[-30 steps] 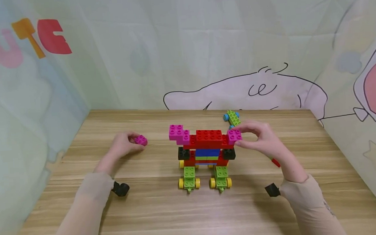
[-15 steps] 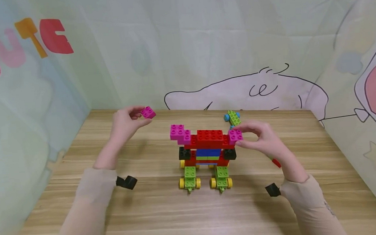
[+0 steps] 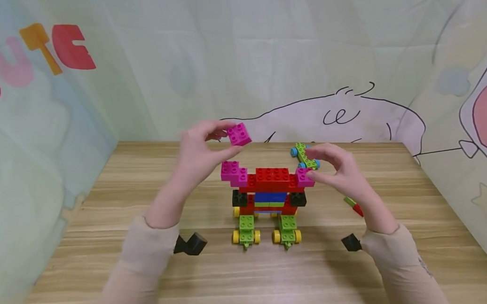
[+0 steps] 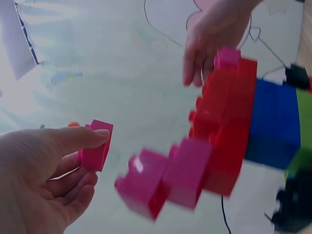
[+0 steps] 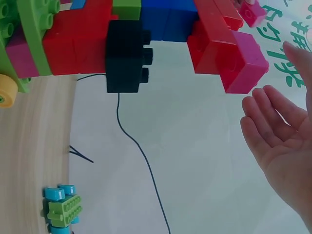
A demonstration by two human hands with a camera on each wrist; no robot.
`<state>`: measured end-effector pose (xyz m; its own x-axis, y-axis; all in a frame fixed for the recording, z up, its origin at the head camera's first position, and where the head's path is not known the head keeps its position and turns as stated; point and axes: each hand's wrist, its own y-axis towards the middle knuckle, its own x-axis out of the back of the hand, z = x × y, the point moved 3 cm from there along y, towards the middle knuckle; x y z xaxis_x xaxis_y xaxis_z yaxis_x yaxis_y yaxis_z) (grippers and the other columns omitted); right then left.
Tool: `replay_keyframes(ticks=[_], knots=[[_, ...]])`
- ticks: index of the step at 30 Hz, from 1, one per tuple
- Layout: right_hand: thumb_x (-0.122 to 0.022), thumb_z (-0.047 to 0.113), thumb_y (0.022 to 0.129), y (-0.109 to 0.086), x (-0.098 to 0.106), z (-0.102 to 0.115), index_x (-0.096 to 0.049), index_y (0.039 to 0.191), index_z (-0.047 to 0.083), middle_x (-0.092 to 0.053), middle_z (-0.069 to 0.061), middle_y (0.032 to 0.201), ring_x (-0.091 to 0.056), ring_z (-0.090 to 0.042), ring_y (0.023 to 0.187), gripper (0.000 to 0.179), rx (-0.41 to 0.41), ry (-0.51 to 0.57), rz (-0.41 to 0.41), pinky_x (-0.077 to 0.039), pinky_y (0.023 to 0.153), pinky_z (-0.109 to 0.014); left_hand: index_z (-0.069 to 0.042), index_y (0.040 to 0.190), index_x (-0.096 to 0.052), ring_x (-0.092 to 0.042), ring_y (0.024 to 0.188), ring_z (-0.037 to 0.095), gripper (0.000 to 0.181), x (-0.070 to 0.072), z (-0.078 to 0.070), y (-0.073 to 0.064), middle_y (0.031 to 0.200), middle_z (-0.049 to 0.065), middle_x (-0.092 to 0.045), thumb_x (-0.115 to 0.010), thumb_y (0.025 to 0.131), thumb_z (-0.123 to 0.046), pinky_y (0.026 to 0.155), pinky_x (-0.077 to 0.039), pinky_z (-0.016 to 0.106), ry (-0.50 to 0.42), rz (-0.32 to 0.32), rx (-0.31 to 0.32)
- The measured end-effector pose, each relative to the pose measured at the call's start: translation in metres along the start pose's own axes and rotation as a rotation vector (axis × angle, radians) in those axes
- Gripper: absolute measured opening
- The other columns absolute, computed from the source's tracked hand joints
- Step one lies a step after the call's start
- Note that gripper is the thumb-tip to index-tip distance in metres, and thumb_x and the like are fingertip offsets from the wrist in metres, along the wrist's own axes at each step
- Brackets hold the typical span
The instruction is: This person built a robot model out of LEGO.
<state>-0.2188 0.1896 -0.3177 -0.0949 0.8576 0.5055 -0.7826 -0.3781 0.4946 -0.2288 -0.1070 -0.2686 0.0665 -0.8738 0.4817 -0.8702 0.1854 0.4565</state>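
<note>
My left hand (image 3: 199, 152) pinches a pink toy building brick (image 3: 239, 134) between thumb and fingers, raised above and behind the left end of a built figure. That figure stands on the table, with a red top (image 3: 272, 178), a blue middle (image 3: 269, 197), black side bricks (image 3: 239, 198) and green wheeled feet (image 3: 246, 232). Two stepped pink bricks (image 3: 233, 172) form its left end, and one pink brick (image 3: 304, 177) tops its right end. Beside that right brick is my right hand (image 3: 340, 169), fingers spread and apart from it in the right wrist view, holding nothing.
A green car base (image 3: 305, 156) with blue wheels sits behind the figure, partly behind the right fingers. A small red and green piece (image 3: 354, 206) lies near the right wrist. Printed cloth (image 3: 263, 66) borders the wooden table (image 3: 252, 283) at the back and sides.
My left hand has lifted the pink brick off the table and carried it up and to the right. My right hand has let go of the figure's right pink brick and opened.
</note>
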Motion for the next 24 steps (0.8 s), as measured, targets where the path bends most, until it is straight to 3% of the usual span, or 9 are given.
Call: replay_keyframes(ticks=[3,10,18,24], knots=[[-0.07,-0.015,0.077,0.003,0.001,0.004,-0.058,0.122,-0.011,-0.063,0.013,0.117,-0.059,-0.002,0.109,0.047,0.03,0.027,-0.03,-0.044,0.1,-0.013,-0.007,0.12,-0.069,-0.062,0.101,0.022,0.042,-0.011,-0.015,0.0,0.113,0.008,-0.07,-0.081,0.08,-0.011,0.09,-0.053,0.036,-0.023,0.013,-0.062],[-0.07,-0.016,0.077,0.007,0.003,0.012,-0.057,0.127,-0.008,-0.062,-0.026,0.124,-0.062,-0.008,0.11,0.052,0.049,0.041,-0.047,-0.044,0.101,-0.016,-0.005,0.119,-0.068,-0.064,0.103,0.022,0.04,-0.042,-0.034,0.002,0.114,0.008,-0.07,-0.08,0.081,-0.013,0.092,-0.053,0.034,-0.046,0.094,-0.118],[-0.07,-0.017,0.077,0.007,0.004,0.018,-0.053,0.13,-0.011,-0.063,0.017,0.124,-0.061,-0.005,0.112,0.055,0.095,0.073,-0.037,-0.045,0.101,-0.018,-0.009,0.119,-0.069,-0.064,0.104,0.018,0.041,-0.078,-0.045,-0.003,0.115,0.004,-0.07,-0.081,0.081,-0.017,0.093,-0.053,0.031,-0.025,0.203,-0.124],[-0.072,-0.013,0.079,0.003,0.004,0.019,-0.055,0.127,-0.012,-0.062,0.021,0.122,-0.06,-0.002,0.113,0.051,0.104,0.073,-0.026,-0.046,0.1,-0.017,-0.01,0.121,-0.068,-0.064,0.105,0.018,0.042,-0.093,-0.046,-0.004,0.116,0.004,-0.07,-0.081,0.081,-0.019,0.09,-0.055,0.028,0.019,0.223,-0.11]])
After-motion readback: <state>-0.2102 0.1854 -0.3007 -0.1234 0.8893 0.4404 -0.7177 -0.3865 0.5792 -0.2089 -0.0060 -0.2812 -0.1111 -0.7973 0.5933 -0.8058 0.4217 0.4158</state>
